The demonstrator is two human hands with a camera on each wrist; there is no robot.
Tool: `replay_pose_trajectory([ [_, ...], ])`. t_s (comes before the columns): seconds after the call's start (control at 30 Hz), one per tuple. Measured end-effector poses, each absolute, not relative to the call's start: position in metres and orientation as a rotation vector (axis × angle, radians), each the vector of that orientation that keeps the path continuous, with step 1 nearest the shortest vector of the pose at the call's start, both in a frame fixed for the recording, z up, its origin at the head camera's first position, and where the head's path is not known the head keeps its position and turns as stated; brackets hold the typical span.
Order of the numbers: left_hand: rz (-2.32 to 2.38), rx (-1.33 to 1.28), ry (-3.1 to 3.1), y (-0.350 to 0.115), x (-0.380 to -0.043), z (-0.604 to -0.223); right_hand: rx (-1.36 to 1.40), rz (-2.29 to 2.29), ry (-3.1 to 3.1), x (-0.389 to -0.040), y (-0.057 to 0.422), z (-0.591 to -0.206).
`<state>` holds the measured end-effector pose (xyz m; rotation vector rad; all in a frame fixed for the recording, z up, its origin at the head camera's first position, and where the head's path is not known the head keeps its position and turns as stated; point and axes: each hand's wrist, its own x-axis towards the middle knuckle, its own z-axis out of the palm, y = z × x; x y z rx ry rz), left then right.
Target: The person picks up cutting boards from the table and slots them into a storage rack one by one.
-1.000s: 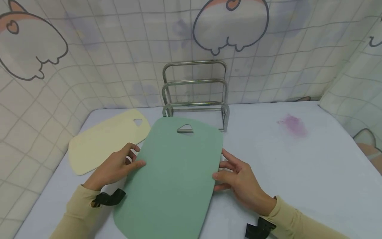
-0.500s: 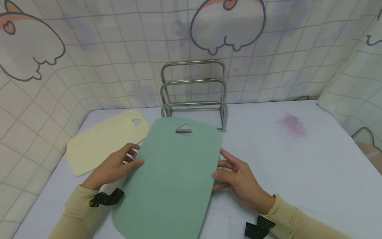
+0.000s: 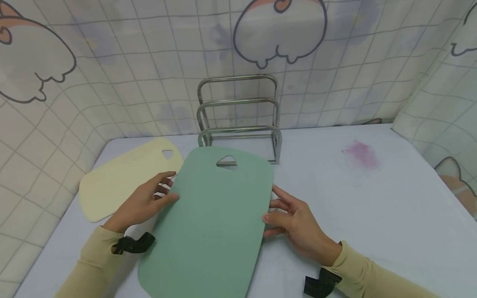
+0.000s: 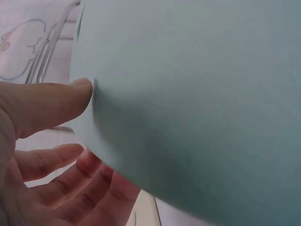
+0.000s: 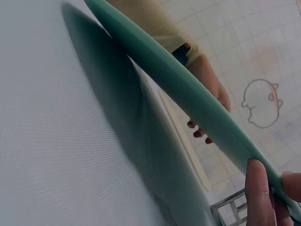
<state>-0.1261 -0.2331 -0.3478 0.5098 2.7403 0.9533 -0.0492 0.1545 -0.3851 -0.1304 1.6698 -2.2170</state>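
Note:
A green cutting board [image 3: 212,215] with a small handle slot stands raised at a slant, its far end in front of a metal rack [image 3: 238,130]. My left hand [image 3: 143,203] holds its left edge, thumb on the upper face; in the left wrist view the fingers [image 4: 77,181] reach beneath the board. On the opposite edge my right hand [image 3: 298,225] pinches the board between thumb and fingers. The right wrist view shows the board [image 5: 188,89] edge-on, with a gap and a shadow between it and the table. A cream cutting board [image 3: 119,178] lies flat beyond my left hand.
The rack has several upright wire loops and stands at the back of the white table [image 3: 335,207]. A pink stain [image 3: 361,154] marks the tabletop on the right. Behind and beside the table hangs a checked curtain [image 3: 156,62] with cartoon drawings.
My left hand has slid slightly forward along the board's edge. The right hand keeps its hold, and the whole head view has drifted a little.

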Motion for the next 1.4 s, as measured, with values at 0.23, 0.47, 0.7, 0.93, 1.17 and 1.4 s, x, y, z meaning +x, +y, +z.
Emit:
replay_pose_trajectory([
  [0.23, 0.903, 0.466, 2.764, -0.229, -0.131, -0.345, -0.124, -2.210, 1.670, -0.050, 0.156, -0.386],
  [0.47, 0.930, 0.461, 2.754, -0.225, -0.136, -0.344, -0.136, -2.215, 1.658, -0.050, 0.157, -0.386],
  [0.7, 0.938, 0.466, 2.745, -0.221, -0.140, -0.343, -0.138, -2.211, 1.661, -0.050, 0.156, -0.386],
  [0.93, 0.938, 0.480, 2.743, -0.218, -0.144, -0.341, -0.182, -2.216, 1.678, -0.051, 0.156, -0.386],
  [1.17, 0.964, 0.497, 2.724, -0.218, -0.146, -0.340, -0.171, -2.211, 1.733, -0.051, 0.156, -0.385],
  [1.4, 0.966, 0.483, 2.708, -0.217, -0.146, -0.341, -0.069, -2.198, 1.795, -0.050, 0.153, -0.383],
])
